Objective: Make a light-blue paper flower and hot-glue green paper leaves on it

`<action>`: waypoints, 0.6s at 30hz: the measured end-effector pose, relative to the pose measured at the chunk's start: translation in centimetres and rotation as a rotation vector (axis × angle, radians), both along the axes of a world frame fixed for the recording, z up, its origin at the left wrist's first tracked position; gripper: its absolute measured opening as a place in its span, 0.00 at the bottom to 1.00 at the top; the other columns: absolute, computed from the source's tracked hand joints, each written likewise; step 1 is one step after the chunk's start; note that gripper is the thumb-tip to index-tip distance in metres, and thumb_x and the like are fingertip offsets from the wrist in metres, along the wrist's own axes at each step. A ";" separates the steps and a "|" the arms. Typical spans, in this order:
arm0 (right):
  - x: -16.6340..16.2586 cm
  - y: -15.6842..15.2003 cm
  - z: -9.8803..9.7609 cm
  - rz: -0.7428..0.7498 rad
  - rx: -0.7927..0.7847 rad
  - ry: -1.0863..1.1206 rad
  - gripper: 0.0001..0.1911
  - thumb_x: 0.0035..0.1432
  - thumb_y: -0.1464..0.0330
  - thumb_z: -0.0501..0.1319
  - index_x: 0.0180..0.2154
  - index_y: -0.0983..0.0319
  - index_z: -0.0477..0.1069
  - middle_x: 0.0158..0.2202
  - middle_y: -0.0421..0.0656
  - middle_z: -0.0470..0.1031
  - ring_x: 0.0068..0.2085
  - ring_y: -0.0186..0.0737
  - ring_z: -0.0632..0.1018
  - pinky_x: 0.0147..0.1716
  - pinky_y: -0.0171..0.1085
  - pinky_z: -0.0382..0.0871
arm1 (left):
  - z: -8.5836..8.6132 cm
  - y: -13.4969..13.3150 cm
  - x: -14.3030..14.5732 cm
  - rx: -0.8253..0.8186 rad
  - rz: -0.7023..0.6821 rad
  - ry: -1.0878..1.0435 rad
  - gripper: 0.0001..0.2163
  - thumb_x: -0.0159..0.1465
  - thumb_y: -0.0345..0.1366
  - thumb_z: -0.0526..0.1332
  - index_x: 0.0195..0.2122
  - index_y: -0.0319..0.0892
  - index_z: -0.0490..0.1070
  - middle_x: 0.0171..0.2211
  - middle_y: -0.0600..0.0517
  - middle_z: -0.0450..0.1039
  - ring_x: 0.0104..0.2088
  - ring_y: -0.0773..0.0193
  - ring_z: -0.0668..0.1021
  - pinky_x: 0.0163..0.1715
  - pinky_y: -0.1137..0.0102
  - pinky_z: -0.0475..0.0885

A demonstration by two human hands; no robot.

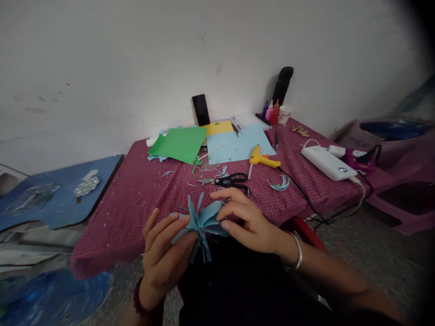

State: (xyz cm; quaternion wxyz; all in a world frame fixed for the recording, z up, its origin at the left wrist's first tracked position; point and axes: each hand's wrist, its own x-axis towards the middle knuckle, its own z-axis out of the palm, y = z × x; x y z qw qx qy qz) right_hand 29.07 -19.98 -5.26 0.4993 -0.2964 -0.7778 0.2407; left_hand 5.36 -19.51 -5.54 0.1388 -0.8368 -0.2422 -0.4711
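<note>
Light blue paper, folded into a small fan with thin cut strips hanging below it, is the thing in hand: the folded paper piece (203,220) sits between both hands, in the air just in front of the near edge of the table (129,213). The left hand (163,253) is closed on its left side, thumb and fingertips pinching the folds from below, and the right hand (246,219) is closed on its right side, fingers pressing the upper pleats together. The two grips are close to each other, with only the middle of the fan free between them. I think the main risk is tearing: the paper looks thin, the strips are narrow, and if the hands pull apart or twist in opposite ways, a pleat can split at the fold. If either pinch loosens, the pleats may spring open and the shape is lost, or the piece may drop toward the dark lap below. Just beyond the right hand lie black scissors (228,180), with some paper scraps around them; a sleeve or wrist moving forward could push them. Farther beyond, a yellow glue gun (261,158) rests on a pale blue sheet (238,144), and its black cable runs off the table to the right of the grip, where an arm could catch it. A green sheet (179,143) lies farther to the left, well apart from the hands.
</note>
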 end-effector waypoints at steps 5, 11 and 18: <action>-0.4 0.4 0.2 0.020 0.000 -0.068 0.07 0.65 0.73 0.57 0.37 0.61 0.74 0.51 0.49 0.72 0.55 0.43 0.72 0.54 0.48 0.64 | -0.2 0.1 0.1 -0.017 -0.005 -0.011 0.11 0.55 0.22 0.68 0.36 0.43 0.76 0.45 0.49 0.76 0.51 0.56 0.76 0.59 0.47 0.65; -0.9 0.7 0.3 0.047 -0.002 -0.074 0.07 0.61 0.74 0.61 0.42 0.60 0.74 0.51 0.48 0.72 0.54 0.43 0.72 0.54 0.47 0.66 | -0.2 0.2 0.0 -0.027 -0.012 -0.003 0.12 0.55 0.22 0.69 0.37 0.44 0.76 0.45 0.50 0.77 0.50 0.57 0.77 0.59 0.47 0.66; -1.3 0.5 0.0 0.060 0.018 -0.061 0.08 0.62 0.75 0.59 0.42 0.60 0.74 0.51 0.48 0.71 0.54 0.43 0.72 0.54 0.48 0.66 | 0.0 0.1 0.1 -0.027 0.003 -0.003 0.10 0.57 0.24 0.67 0.37 0.45 0.75 0.45 0.51 0.77 0.50 0.57 0.77 0.59 0.48 0.66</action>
